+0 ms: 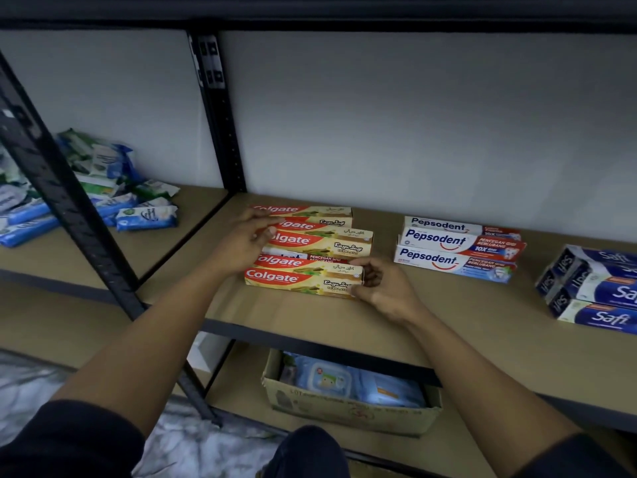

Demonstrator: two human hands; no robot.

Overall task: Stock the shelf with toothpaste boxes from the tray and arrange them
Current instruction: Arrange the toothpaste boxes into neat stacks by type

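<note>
Both hands on the Colgate boxes (pixel 310 250), which lie flat in a rough stack at the left of the shelf (pixel 448 326); left hand (pixel 246 241) rests loosely open against the stack's left ends, likely as a stop to square them; right hand (pixel 381 282) has fingers curled round the right end of the front box (pixel 303 281), pinching it, probably to nudge it flush with the row behind. One white-and-red box sits between the Colgates, partly hidden, brand unreadable. Pepsodent boxes (pixel 458 248) lie well apart to the right, Safi boxes (pixel 593 288) further right; grouped by brand. Tray not in view. A carton (pixel 348 408) sits on the shelf below.
</note>
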